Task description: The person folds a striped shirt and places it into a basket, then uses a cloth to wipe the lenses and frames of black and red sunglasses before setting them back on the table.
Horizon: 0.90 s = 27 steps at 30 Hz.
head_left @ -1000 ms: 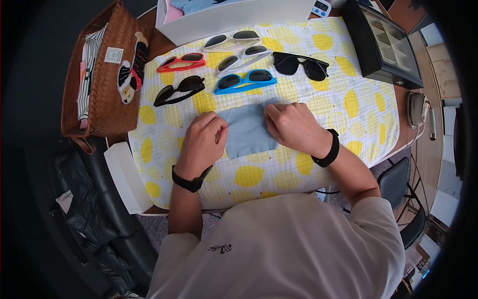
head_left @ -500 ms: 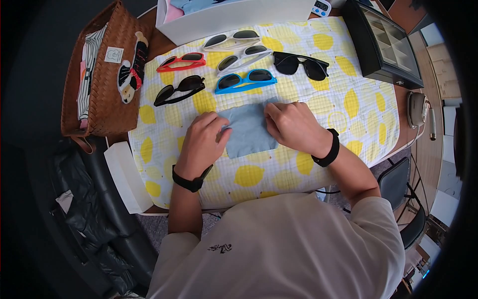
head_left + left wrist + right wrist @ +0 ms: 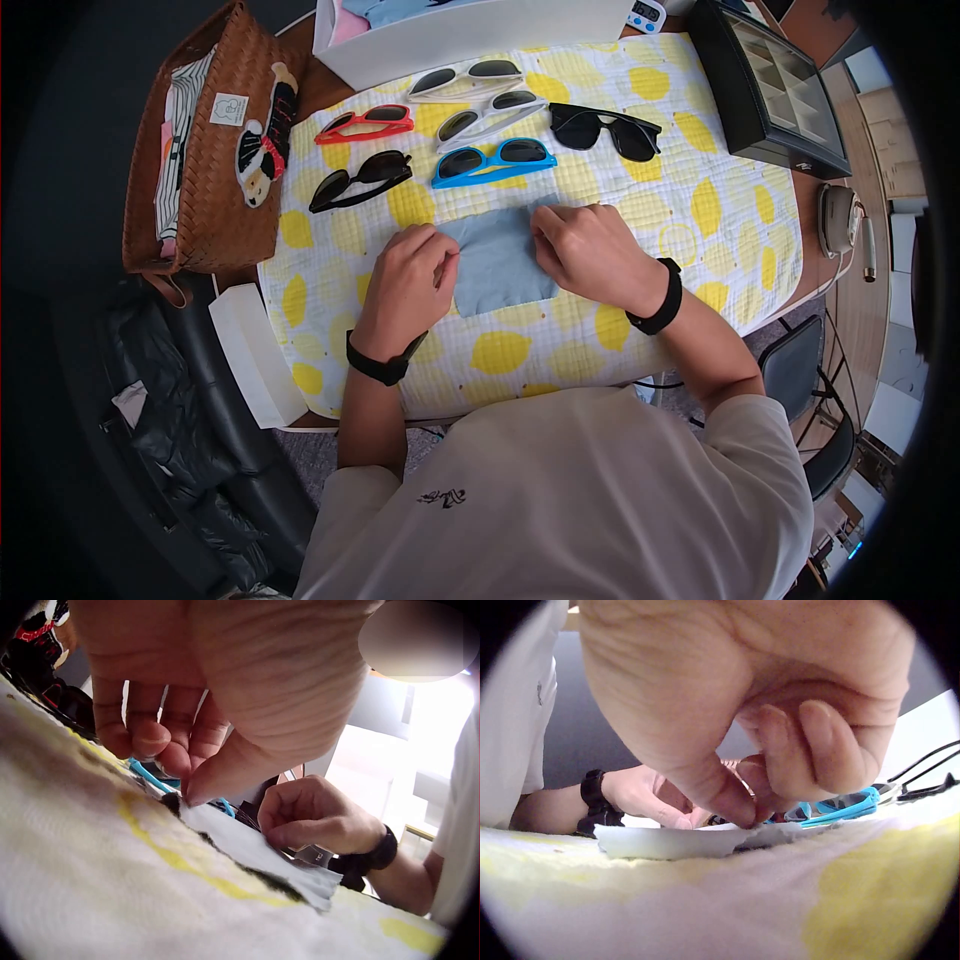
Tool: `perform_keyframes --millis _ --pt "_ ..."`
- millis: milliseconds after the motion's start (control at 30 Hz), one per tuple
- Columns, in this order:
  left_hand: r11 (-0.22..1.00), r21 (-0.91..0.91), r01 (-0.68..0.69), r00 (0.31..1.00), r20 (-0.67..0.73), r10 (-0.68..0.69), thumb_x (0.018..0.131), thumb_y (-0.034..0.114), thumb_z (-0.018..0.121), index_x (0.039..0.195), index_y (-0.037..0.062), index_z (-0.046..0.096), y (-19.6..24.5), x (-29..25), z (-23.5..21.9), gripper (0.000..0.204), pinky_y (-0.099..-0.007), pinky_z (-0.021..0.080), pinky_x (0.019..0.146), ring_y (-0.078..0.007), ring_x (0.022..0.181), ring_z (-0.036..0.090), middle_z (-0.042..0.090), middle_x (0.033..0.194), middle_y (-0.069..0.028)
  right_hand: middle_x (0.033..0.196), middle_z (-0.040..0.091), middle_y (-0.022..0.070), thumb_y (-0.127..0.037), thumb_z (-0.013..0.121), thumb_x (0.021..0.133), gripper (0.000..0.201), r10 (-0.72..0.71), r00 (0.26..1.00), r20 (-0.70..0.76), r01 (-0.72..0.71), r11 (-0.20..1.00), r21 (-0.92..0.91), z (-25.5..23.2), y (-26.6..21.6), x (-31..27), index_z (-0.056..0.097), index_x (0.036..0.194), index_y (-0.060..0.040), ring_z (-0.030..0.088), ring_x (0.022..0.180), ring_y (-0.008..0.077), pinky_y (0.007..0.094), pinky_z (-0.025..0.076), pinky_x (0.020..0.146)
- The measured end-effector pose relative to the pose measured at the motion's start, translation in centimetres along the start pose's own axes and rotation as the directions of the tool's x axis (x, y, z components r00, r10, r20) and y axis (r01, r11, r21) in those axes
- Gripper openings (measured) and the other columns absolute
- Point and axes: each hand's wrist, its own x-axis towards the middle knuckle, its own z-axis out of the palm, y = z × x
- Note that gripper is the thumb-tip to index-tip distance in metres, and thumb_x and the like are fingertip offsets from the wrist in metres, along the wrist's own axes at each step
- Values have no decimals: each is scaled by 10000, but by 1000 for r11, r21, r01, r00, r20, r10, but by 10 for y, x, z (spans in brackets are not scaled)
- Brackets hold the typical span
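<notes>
A small grey-blue cloth lies spread on the lemon-print cover, its edge slightly lifted in the wrist views. My left hand pinches the cloth's left edge between thumb and index finger, the other fingers loosely bent. At the opposite side my right hand pinches the right edge, with its remaining fingers curled in. Just beyond the cloth lie blue sunglasses and, to their left, black sunglasses. Farther back are red sunglasses, two white-framed pairs, and larger black sunglasses on the right.
A brown woven basket holding fabric stands at the left. Along the back is a white box beside a small timer. A black compartment case sits back right, and a white box lies at the table's left front edge.
Half a second ago the left thumb stood apart from the fingers; now it is closed against the index finger at the cloth's edge. The right hand and the sunglasses have stayed put.
</notes>
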Motion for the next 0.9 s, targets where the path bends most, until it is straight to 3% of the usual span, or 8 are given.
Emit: perform_keyframes --millis 833,900 --pt "998 -10 -58 989 -135 57 809 -92 716 859 16 628 3 2 -2 148 -410 477 647 -312 702 591 558 749 -119 761 683 173 -70 697 853 124 6 995 -98 -2 999 38 -6 -4 1 629 939 -10 675 662 392 485 524 594" --pt "998 10 -68 984 -164 69 805 -95 715 853 14 623 3 2 -2 150 -407 477 644 -309 700 591 562 751 -119 776 667 176 -97 669 894 141 -13 993 -115 18 999 48 -7 -4 1 569 904 2 670 648 400 500 525 563"
